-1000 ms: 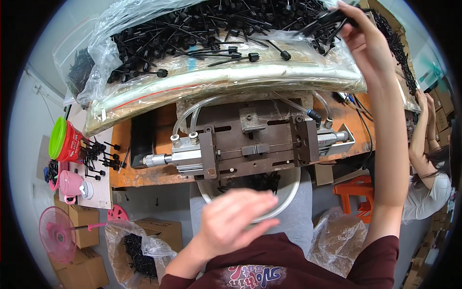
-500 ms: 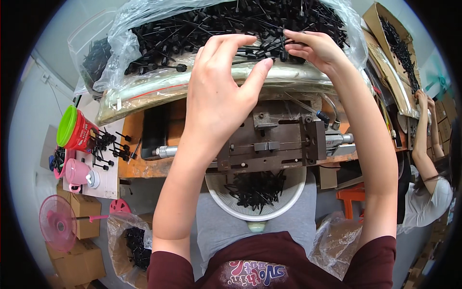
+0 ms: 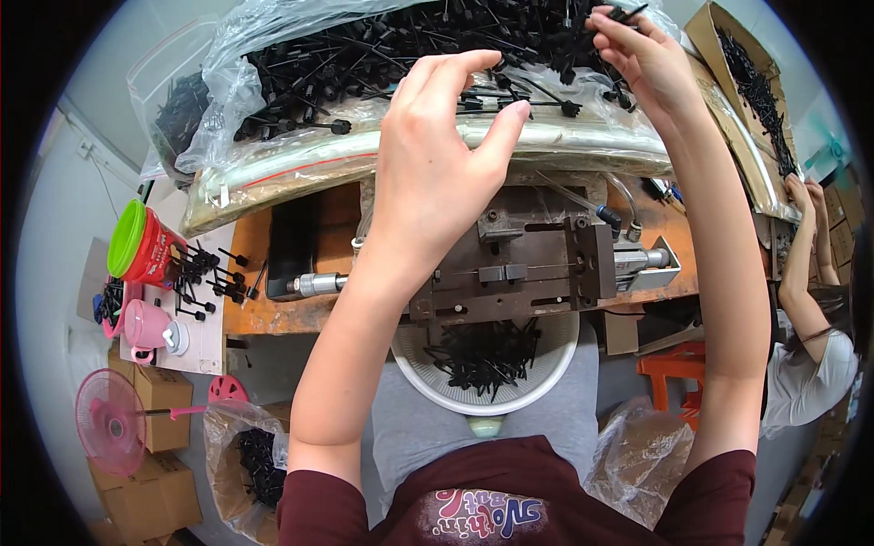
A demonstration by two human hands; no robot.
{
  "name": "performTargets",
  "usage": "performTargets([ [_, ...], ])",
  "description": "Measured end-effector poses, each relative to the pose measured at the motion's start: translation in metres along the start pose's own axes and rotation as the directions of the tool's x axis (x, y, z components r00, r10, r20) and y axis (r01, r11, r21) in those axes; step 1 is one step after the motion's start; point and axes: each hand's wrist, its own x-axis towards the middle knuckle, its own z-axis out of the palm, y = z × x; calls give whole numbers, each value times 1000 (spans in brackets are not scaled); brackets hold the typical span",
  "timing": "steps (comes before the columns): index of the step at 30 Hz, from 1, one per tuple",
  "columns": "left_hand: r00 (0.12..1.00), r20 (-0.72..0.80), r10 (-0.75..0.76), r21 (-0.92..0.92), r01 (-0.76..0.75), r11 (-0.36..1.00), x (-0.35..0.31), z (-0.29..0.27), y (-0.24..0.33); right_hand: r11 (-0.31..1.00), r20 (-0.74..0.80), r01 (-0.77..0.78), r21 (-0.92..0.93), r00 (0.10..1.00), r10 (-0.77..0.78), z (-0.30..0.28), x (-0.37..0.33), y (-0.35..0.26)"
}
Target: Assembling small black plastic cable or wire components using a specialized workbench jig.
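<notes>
The right grip (image 3: 651, 68) has shifted to the far right since half a second ago, when its fingertips met the heap close beside the left hand. It is now pinched on some black stemmed parts (image 3: 628, 14), which poke out past the fingertips above the right end of the heap; how many it holds, I cannot tell. The left grip (image 3: 432, 168) has barely moved since then, but a second ago it was over the basket. It is released, thumb apart from curled fingers, above the near edge of the heap.

That heap of black parts (image 3: 319, 77) fills a plastic-lined tray (image 3: 300, 171) at the far side of the surface (image 3: 259, 317). Nearer, a brown metal fixture (image 3: 533, 296) sits on the surface, its left end partly behind the left forearm. On the lap, a white basket (image 3: 482, 407) holds a tangled pile of the same parts, much as it did half a second ago.

At left, a red and green tub (image 3: 150, 255) has black parts just to its right, and a pink mug (image 3: 141, 325) sits nearer. At near left, a clear bag (image 3: 223, 428) contains more parts. At far right, a long cardboard box (image 3: 710, 32) holds black parts, with a co-worker's hands (image 3: 801, 196) at its near end.
</notes>
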Motion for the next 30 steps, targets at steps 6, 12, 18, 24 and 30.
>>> performTargets([
  [6, 999, -26, -28, -18, 27, 999, 5, 13, -7, 970, 86, -115, -213, 987, 136, 53, -17, -25],
  [12, 962, 71, -265, -149, 273, 950, 32, 57, -41, 979, 92, -160, 124, 985, 149, 64, -16, -26],
  [18, 939, 227, -258, -384, 329, 862, 48, 55, -28, 947, 97, -205, 248, 978, 186, 61, -23, -28],
  [24, 935, 255, -246, -290, 316, 903, 24, 19, 2, 984, 135, -133, 122, 984, 117, 60, -65, -33],
  [30, 780, 489, -391, -338, 583, 739, -21, -10, 34, 966, 235, -218, 138, 955, 181, 61, -119, -43],
])
